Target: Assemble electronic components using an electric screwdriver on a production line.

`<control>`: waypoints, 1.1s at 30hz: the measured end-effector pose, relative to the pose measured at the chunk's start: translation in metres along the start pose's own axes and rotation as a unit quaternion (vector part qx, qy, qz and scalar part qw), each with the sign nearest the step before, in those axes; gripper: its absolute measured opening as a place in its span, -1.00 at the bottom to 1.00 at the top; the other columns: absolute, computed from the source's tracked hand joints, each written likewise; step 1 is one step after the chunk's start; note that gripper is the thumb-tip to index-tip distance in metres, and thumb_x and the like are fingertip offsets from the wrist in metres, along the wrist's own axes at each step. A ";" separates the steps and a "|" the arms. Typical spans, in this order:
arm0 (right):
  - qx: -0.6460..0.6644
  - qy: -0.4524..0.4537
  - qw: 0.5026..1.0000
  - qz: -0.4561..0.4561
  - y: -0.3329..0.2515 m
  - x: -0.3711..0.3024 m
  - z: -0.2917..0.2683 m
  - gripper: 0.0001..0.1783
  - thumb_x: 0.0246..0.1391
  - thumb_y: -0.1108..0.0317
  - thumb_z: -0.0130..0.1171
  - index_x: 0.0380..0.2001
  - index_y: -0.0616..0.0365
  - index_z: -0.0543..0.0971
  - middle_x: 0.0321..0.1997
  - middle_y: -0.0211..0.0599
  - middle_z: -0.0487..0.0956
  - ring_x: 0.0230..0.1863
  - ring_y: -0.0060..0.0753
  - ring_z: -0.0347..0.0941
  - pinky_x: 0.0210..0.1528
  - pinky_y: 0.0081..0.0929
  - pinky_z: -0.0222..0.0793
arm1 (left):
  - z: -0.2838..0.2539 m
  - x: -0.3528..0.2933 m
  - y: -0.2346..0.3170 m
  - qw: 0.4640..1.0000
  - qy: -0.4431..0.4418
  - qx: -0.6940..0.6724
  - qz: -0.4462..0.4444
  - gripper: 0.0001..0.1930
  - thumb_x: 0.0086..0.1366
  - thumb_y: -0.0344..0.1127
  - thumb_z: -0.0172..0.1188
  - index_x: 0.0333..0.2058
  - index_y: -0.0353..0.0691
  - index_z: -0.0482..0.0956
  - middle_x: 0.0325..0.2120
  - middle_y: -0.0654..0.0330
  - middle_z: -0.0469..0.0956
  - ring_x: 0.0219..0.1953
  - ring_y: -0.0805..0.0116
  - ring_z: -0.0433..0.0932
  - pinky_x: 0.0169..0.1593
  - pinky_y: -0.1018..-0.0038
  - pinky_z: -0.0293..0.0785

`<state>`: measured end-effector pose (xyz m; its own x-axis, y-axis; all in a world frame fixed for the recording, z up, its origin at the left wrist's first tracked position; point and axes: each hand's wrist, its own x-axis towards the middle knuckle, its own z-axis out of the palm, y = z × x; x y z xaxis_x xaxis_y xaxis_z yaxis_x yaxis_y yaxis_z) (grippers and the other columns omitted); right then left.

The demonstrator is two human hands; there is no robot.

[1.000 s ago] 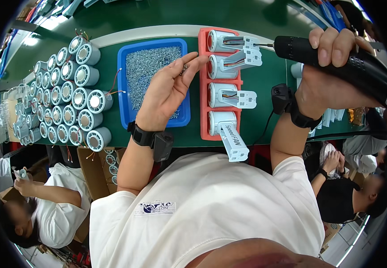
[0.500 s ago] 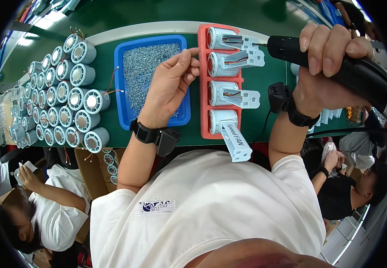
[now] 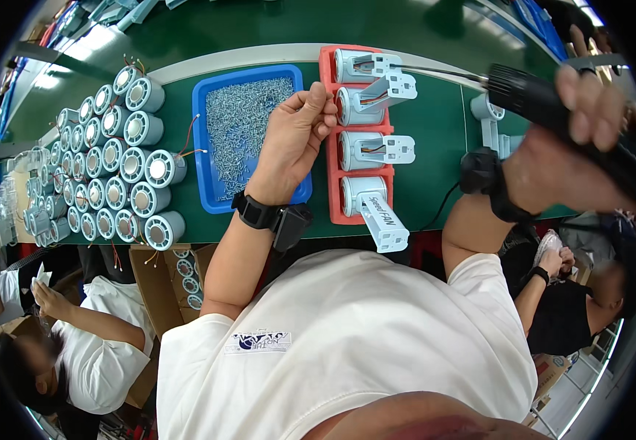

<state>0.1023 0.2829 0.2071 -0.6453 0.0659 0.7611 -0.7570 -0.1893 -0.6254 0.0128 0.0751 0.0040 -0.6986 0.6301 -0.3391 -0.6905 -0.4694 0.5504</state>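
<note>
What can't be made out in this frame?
Head view, all:
Left hand: any pinched item, hidden by its fingers.
Blue tray: right side, partly covered by that hand.
Right hand: exact grip, blurred.
Electric screwdriver: rear, lost at the dark right rim.
Bit: tip contact, too small.

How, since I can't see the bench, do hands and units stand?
Right hand gripping black screwdriver; left hand beside red holder, grasp unclear. Four pale-blue units in holder. Second-farthest unit's bracket near bit.

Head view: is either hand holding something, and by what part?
The right hand grips the black screwdriver around its body; whether the left hand holds anything is unclear.
</note>
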 end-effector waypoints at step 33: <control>0.148 0.174 0.973 -0.041 0.015 -0.037 -0.002 -0.26 0.20 -0.32 -0.23 -0.17 0.21 0.52 -0.62 -0.40 0.31 -0.63 -0.47 0.22 -0.36 -0.45 0.18 | 0.017 -0.002 -0.007 0.999 -0.048 0.021 -0.001 -0.82 0.33 -0.28 0.20 -0.30 -0.29 0.55 -0.40 0.22 0.58 -0.40 0.56 0.54 -0.30 0.71 0.52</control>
<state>0.1146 0.2799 0.1690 -0.6179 0.4104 0.6707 -0.7784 -0.4391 -0.4485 0.0224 0.0882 0.0137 -0.6751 0.6877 -0.2669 -0.6816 -0.4431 0.5822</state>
